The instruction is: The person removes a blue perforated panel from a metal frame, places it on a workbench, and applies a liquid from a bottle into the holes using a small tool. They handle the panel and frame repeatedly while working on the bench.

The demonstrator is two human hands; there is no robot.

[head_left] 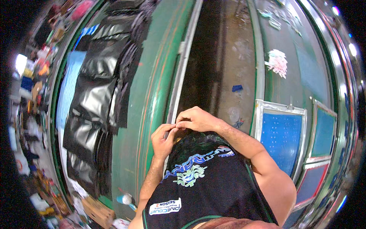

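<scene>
In front of my chest, my left hand (162,140) and my right hand (196,119) meet with their fingertips pressed together. The fingers of both are closed in a pinch. A small dark bit (166,134) shows between the fingers of my left hand; it is too small to name. What my right hand pinches, if anything, is hidden by its own fingers. Just beyond my hands runs the pale metal edge (185,47) of a long green table (154,82). On that table lies a row of glossy black sheets (95,97), overlapping one another.
To the right stands another green table (284,89) with a pink-and-white bunched cloth (277,63) and a blue mesh frame (282,139). A blue scrap (237,88) lies on the brown floor (236,49) between the tables. A cardboard box (98,212) is at the lower left.
</scene>
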